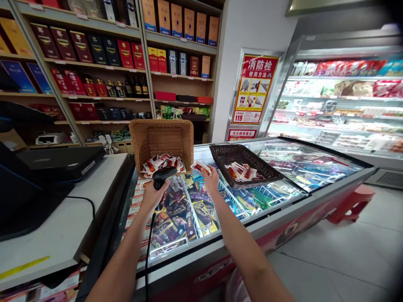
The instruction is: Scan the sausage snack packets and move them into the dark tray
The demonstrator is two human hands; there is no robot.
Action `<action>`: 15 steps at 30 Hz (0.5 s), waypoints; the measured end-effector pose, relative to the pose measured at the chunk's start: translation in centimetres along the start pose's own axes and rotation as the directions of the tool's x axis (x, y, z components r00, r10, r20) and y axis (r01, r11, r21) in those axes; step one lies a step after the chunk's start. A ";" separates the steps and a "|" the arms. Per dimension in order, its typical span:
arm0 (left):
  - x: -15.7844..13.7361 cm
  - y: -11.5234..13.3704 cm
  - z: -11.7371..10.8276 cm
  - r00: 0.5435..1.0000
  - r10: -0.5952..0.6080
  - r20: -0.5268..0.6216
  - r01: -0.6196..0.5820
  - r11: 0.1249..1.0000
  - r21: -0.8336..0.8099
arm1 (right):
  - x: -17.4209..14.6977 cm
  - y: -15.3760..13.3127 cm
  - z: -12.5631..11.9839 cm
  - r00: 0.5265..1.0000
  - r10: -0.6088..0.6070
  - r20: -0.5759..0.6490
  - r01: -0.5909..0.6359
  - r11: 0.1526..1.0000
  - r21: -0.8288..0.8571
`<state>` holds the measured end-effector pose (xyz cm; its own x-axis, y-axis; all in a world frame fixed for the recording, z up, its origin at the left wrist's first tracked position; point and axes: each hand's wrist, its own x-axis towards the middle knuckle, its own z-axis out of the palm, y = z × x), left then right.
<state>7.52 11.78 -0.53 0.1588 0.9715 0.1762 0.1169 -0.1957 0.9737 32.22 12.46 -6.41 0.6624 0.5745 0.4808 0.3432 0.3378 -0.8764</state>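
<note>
My left hand [153,193] is wrapped round the handle of a black barcode scanner [164,173], whose cord runs down over the freezer's front edge. Between the fingers of my right hand [210,178] is a small red-and-white snack packet [200,167]. Left of that packet, a tan wicker basket [134,140] stands tilted towards me with many similar packets [163,162] in its lower part. To the right, a dark brown wicker basket [271,170] holds more of these packets [244,172]. Both baskets rest on the glass top of a chest freezer [171,256].
Ice-cream packs [176,214] lie under the freezer's glass. A white counter [40,226] with a black monitor [22,184] is at my left. Shelves [103,63] of boxed bottles stand behind, a lit refrigerated display [340,96] at right. A red stool [352,203] sits on the floor.
</note>
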 end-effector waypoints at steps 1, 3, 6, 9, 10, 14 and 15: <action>-0.2 0.0 0.3 1.000 0.005 0.019 -0.006 1.000 0.031 | 0.1 0.0 0.0 0.999 0.034 -0.022 -0.034 0.999 0.015; -0.5 0.0 0.8 0.999 0.012 0.038 -0.014 0.998 0.068 | 0.2 0.0 -0.1 0.993 0.101 -0.059 -0.098 0.994 0.039; -0.5 0.0 1.2 0.998 0.023 0.054 -0.027 0.996 0.084 | 0.2 0.0 -0.1 0.990 0.113 -0.079 -0.110 0.993 0.050; -0.4 -0.1 1.3 0.998 0.029 0.054 -0.033 0.996 0.078 | 0.2 0.0 0.1 0.992 0.099 -0.077 -0.096 0.995 0.039; -0.4 -0.1 1.2 0.998 0.029 0.054 -0.033 0.997 0.074 | 0.1 -0.1 0.1 0.992 0.099 -0.074 -0.097 0.995 0.032; -0.2 0.0 1.1 0.998 0.043 0.052 -0.047 0.995 0.084 | 0.0 -0.7 -0.1 0.991 0.119 -0.061 -0.117 0.993 0.033; -0.2 -0.1 1.1 0.997 0.054 0.049 -0.059 0.993 0.103 | 0.0 -1.0 -0.2 0.992 0.115 -0.054 -0.113 0.993 0.025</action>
<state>8.53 11.43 -0.78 0.2131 0.9516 0.2214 0.2080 -0.2656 0.9414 32.00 11.98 -5.57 0.7324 0.5682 0.3750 0.2491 0.2890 -0.9244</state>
